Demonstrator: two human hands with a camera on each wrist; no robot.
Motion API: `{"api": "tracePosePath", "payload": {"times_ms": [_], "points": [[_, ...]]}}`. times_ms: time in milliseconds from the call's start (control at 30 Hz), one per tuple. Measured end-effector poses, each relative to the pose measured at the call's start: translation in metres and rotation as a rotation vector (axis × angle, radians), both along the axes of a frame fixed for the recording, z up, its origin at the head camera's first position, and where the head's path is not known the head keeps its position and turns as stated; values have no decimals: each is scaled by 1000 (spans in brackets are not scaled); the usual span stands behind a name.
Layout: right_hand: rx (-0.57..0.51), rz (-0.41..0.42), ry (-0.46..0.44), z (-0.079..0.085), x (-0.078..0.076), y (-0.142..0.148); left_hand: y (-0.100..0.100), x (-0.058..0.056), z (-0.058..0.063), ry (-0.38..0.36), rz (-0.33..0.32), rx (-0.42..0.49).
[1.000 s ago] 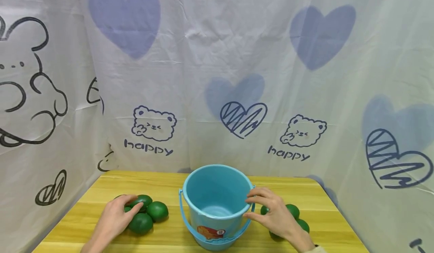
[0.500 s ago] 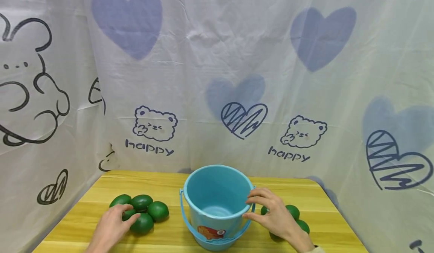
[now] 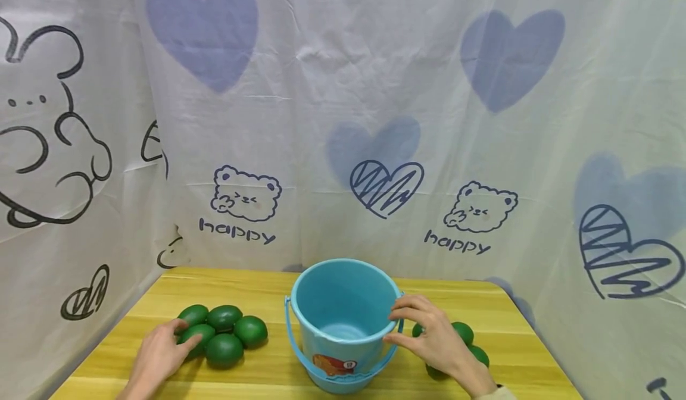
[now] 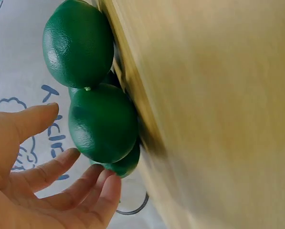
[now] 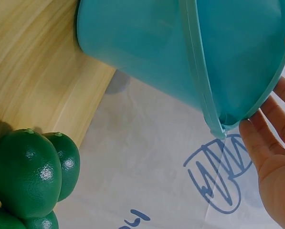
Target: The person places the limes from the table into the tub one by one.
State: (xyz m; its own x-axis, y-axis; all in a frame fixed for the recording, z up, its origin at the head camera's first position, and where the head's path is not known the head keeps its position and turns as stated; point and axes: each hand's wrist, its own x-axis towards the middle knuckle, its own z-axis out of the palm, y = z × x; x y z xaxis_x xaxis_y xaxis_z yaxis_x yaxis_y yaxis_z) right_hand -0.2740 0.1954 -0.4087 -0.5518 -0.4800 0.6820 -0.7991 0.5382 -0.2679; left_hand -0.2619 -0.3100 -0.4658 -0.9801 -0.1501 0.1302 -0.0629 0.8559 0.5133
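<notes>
To the left of a light blue bucket [image 3: 343, 352] with its handle down, several smooth green limes [image 3: 224, 350] lie in a cluster on the table. My left hand [image 3: 161, 349] is at the cluster's left side, thumb and fingers spread around the nearest lime [image 3: 199, 339]. In the left wrist view, the fingertips come right up to that lime [image 4: 103, 125], with a gap below the thumb. My right hand [image 3: 436, 334] rests its fingertips on the bucket's right rim, fingers loosely bent. Inside, the visible part of the bucket holds nothing.
More green limes [image 3: 479, 355] lie behind and beneath the right hand, partly hidden by it. The yellow wood table [image 3: 257, 290] ends at a white printed cloth [image 3: 321, 233] hanging at the back and sides.
My left hand has drawn back leftward and down from above the limes, uncovering more of them. The right hand and bucket stay in place.
</notes>
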Motion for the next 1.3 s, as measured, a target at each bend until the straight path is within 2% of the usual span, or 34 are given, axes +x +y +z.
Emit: {"api": "tracePosePath", "payload": {"times_ms": [167, 367, 533, 733, 1000, 1200, 1300], "points": [[6, -4, -2, 2, 0, 0, -1, -3, -5, -70, 44, 49], [9, -17, -16, 2, 0, 0, -1, -4, -12, -164, 65, 129], [12, -19, -13, 2, 1, -1, -2, -6, -14, -201, 72, 188], [11, -19, -13, 2, 1, 0, -3, -6, -14, -189, 80, 212], [9, -23, -21, 1, 0, 0, -6, -11, -15, -206, 142, 242], [11, -25, -24, 1, 1, -1, -12, -11, -12, -213, 131, 218], [9, -23, -31, 1, 1, 0, -14, -10, -8, -188, 126, 213]]}}
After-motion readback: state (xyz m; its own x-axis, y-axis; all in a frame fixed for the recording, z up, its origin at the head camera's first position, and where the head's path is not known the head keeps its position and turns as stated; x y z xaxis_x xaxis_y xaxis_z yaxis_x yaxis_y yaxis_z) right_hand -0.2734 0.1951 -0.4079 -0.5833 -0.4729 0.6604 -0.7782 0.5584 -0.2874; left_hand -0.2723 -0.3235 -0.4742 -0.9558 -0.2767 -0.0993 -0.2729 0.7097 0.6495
